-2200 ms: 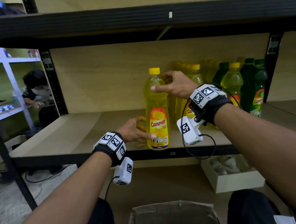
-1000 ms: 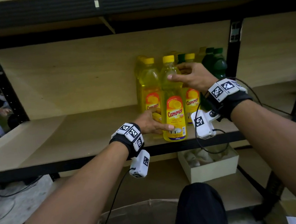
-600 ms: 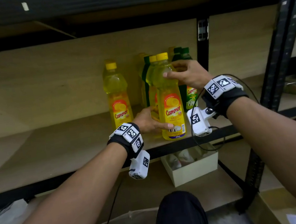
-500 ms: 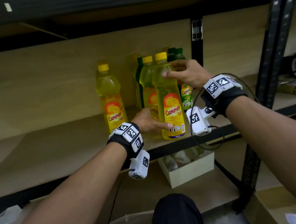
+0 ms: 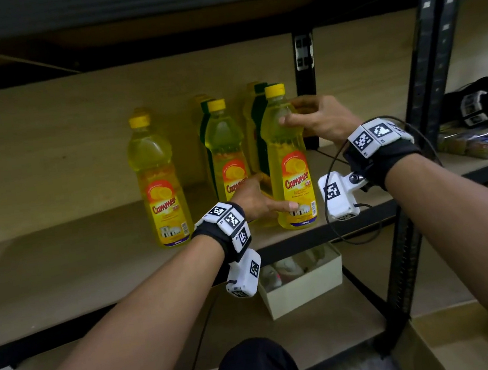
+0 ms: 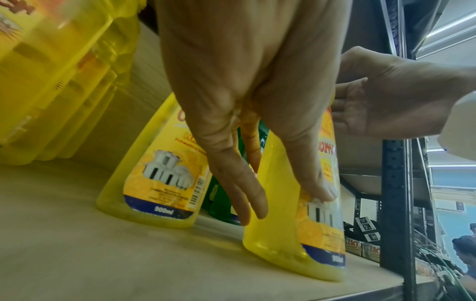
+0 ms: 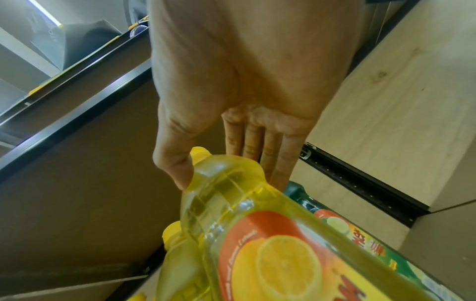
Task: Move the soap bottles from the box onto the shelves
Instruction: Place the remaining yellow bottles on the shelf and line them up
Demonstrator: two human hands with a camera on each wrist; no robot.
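Note:
A yellow soap bottle (image 5: pixel 287 160) with a yellow cap stands upright near the front edge of the wooden shelf (image 5: pixel 77 269). My left hand (image 5: pixel 270 203) grips its base, thumb on the label and fingers round the back. My right hand (image 5: pixel 305 114) pinches its shoulder just under the cap. In the left wrist view, my left hand (image 6: pixel 285 201) clasps the bottle (image 6: pixel 283 244) low down. The right wrist view has my right hand (image 7: pixel 229 177) holding the bottle (image 7: pixel 257 234) with the thumb in front and the fingers behind. Two more yellow bottles (image 5: pixel 158 183) (image 5: pixel 225 150) stand to the left, with green ones (image 5: pixel 260 126) behind.
A black upright post (image 5: pixel 430 98) stands just right of the bottle. Beyond it, packets (image 5: pixel 479 141) lie on the neighbouring shelf. A small white box (image 5: pixel 302 282) sits on the lower shelf under my hands. A cardboard box edge (image 5: pixel 428 346) shows at the bottom right.
Both hands kept hold of the yellow bottle while it travelled right along the shelf front, past the other bottles. It now stands at the right end, near the post.

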